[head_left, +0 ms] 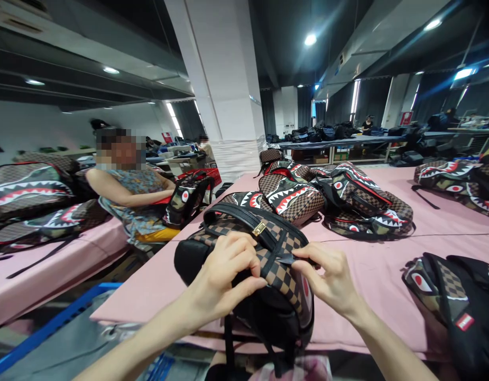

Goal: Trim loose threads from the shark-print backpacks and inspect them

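Note:
A brown-and-black checkered backpack point(286, 280) with black straps and a gold-coloured metal plate point(259, 228) lies before me on the pink-covered table point(141, 291). My left hand point(232, 270) rests over its near side, thumb and forefinger brought close together in a pinch. Whatever lies between those fingertips is too small to make out. On the other side, my right hand point(327, 272) pinches a small dark strip point(286, 258) at the checkered panel. A red-and-white eye patch point(306, 291) shows partly beside that hand.
Several shark-mouth backpacks point(294, 198) are piled behind mine. Another black backpack point(446, 307) lies at right. On the left, a seated person point(129, 190) handles a backpack point(184, 198). A blue-edged bin point(62, 317) stands below the table; a white pillar point(228, 90) rises beyond.

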`<state>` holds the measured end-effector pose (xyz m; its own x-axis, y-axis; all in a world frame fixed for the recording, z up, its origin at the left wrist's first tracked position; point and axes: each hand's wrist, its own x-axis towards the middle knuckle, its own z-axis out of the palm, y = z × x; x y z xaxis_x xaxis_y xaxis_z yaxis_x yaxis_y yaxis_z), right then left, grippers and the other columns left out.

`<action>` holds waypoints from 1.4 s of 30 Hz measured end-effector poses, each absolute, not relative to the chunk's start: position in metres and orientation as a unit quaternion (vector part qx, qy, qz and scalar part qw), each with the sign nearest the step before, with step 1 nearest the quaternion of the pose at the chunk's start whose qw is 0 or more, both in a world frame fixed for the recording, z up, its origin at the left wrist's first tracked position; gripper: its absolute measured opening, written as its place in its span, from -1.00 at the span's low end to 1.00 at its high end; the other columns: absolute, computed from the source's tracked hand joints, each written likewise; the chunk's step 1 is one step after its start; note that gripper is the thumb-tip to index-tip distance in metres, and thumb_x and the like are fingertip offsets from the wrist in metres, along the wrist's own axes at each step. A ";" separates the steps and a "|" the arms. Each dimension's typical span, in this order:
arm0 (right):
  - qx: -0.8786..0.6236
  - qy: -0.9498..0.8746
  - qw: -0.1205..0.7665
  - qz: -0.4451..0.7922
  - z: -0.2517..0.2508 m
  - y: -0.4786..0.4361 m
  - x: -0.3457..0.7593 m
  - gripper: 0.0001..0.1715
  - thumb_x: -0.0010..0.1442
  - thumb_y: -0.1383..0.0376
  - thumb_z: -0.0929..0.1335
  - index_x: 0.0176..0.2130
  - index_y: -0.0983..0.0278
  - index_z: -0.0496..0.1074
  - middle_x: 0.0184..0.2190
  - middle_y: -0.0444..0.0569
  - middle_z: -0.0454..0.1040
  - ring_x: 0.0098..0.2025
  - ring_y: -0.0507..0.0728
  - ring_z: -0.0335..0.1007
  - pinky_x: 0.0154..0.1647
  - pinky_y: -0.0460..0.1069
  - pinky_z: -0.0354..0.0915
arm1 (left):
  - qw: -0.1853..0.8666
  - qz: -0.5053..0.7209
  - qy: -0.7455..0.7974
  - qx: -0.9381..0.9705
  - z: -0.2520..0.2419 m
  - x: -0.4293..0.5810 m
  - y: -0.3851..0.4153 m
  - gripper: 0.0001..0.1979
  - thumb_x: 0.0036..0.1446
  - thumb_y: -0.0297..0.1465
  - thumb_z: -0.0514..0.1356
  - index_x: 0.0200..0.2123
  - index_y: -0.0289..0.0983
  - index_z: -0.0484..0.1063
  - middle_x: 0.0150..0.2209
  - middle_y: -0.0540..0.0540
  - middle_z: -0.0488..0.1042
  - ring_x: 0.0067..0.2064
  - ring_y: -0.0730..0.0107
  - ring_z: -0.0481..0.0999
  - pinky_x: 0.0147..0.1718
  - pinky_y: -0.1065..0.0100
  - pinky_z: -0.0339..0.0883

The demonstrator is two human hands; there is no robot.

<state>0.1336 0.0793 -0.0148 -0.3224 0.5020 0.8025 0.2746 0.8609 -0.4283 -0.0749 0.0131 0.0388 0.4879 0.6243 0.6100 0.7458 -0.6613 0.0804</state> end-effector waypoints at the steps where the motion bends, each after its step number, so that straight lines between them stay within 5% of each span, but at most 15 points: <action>1: -0.233 -0.813 0.524 0.098 -0.014 0.077 0.133 -0.88 0.15 0.29 0.32 -0.34 0.24 0.48 -0.44 -0.06 0.52 -0.41 0.06 0.41 -0.36 -0.05 0.29 | 0.099 -0.313 -0.399 -0.856 0.039 -0.074 0.012 -0.85 0.11 -0.42 0.14 -0.50 -0.26 0.30 -0.42 -0.05 0.38 -0.21 0.30 0.31 -0.19 0.26 0.17; 16: -0.275 -0.804 0.526 0.032 -0.012 0.061 0.137 -0.88 0.16 0.31 0.32 -0.35 0.25 0.47 -0.46 -0.05 0.51 -0.41 0.07 0.41 -0.35 -0.03 0.28 | 0.121 -0.316 -0.393 -0.855 0.036 -0.072 -0.004 -0.82 0.13 -0.38 0.11 -0.51 -0.26 0.32 -0.43 -0.06 0.38 -0.21 0.28 0.31 -0.24 0.27 0.15; 42: -0.232 -0.808 0.527 0.126 -0.026 0.023 0.144 -0.84 0.09 0.47 0.35 -0.29 0.27 0.44 -0.47 -0.08 0.48 -0.44 0.04 0.37 -0.41 -0.05 0.27 | 0.128 -0.339 -0.354 -0.862 0.023 -0.066 -0.039 -0.87 0.15 -0.46 0.09 -0.46 -0.26 0.31 -0.44 -0.01 0.38 -0.14 0.30 0.31 -0.22 0.29 0.05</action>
<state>0.1442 0.0230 -0.0260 -0.3377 0.5080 0.7924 0.2418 0.8604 -0.4485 -0.0662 -0.0386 0.0226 0.5190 0.5237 0.6755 0.6971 -0.7167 0.0200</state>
